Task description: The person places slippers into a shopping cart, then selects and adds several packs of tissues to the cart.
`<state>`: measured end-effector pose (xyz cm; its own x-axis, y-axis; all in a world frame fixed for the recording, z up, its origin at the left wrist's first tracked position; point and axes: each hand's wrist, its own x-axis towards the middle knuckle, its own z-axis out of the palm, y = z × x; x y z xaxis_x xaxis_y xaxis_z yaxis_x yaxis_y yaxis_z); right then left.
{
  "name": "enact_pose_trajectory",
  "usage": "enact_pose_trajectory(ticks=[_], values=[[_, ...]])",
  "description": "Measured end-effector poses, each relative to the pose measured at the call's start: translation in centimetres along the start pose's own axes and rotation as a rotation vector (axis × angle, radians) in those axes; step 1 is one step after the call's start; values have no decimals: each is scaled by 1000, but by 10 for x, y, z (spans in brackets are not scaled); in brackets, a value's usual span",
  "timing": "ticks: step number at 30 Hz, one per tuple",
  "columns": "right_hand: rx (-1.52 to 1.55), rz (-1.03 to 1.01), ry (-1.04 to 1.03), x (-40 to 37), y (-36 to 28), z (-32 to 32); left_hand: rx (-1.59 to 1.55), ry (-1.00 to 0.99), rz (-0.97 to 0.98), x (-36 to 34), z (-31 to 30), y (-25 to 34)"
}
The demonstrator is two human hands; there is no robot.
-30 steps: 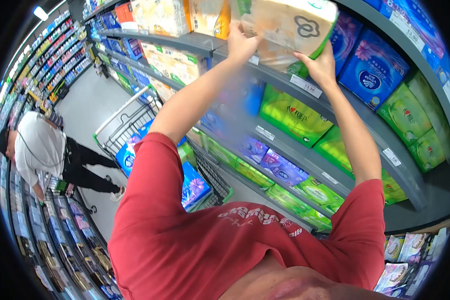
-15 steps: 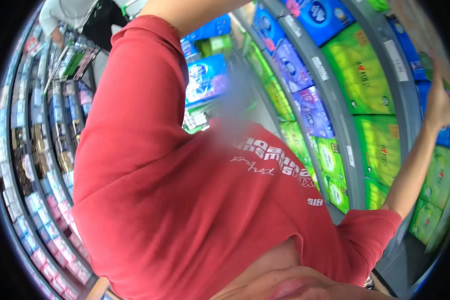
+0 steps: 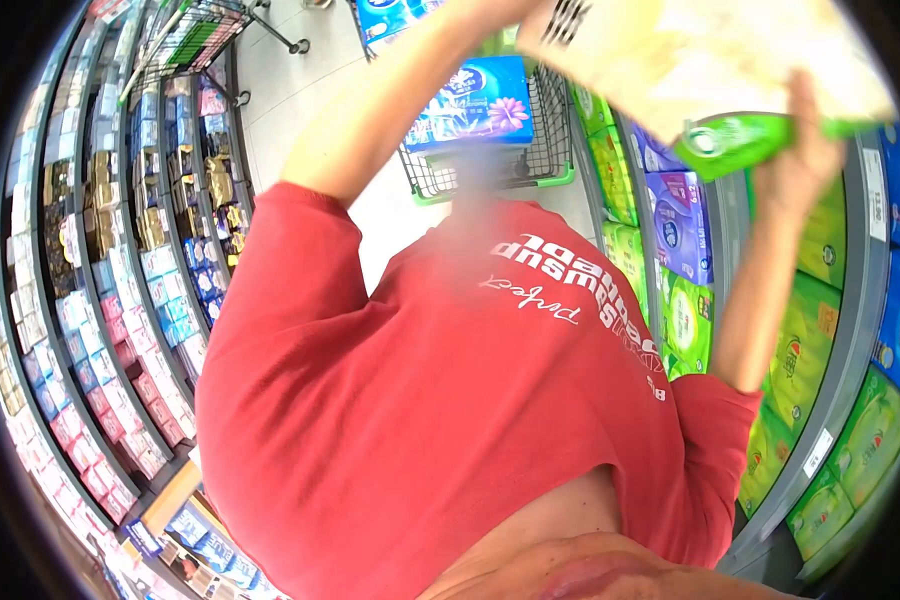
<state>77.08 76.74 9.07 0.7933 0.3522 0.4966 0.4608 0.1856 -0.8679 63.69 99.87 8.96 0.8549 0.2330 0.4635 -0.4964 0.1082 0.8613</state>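
Observation:
A large tissue pack (image 3: 700, 60) is raised at the upper right, its pale side with a barcode towards me and a green end with a round logo below. My right hand (image 3: 805, 160) grips the pack at its green edge. My left forearm reaches up to the top edge, where my left hand (image 3: 505, 8) is mostly cut off beside the barcode corner. Its fingers are hidden, so its grip does not show. Below the pack, a shopping cart (image 3: 555, 183) holds a blue tissue pack (image 3: 482, 100) with a pink flower.
Shelves with green tissue packs (image 3: 805, 350) and purple packs (image 3: 680, 225) line my right. On the left, a long shelf (image 3: 120, 330) carries many small packets. Another cart (image 3: 195, 40) stands at the upper left on the tiled floor (image 3: 290, 100).
My right hand has come away from the right-hand shelf, bringing the tissue pack up and leftward. The view has shifted, and the person at the upper left is out of view.

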Motion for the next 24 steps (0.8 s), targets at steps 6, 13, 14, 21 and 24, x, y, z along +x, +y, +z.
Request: enact_pose_trajectory(ticks=[6, 13, 14, 21, 24], values=[[399, 1007, -193, -81, 149, 69, 84, 518, -589, -128, -43, -107], [286, 1296, -347, -148, 203, 127, -223, 781, -927, -243, -91, -160], [287, 1305, -347, -146, 204, 139, -172, 825, -913, -256, -110, -169], [-226, 753, -982, -158, 236, 208, 590, 1051, -949, -281, -159, -129], [-764, 321, -1069, -198, 268, 197, 795, 1013, -890, -301, -166, -133]])
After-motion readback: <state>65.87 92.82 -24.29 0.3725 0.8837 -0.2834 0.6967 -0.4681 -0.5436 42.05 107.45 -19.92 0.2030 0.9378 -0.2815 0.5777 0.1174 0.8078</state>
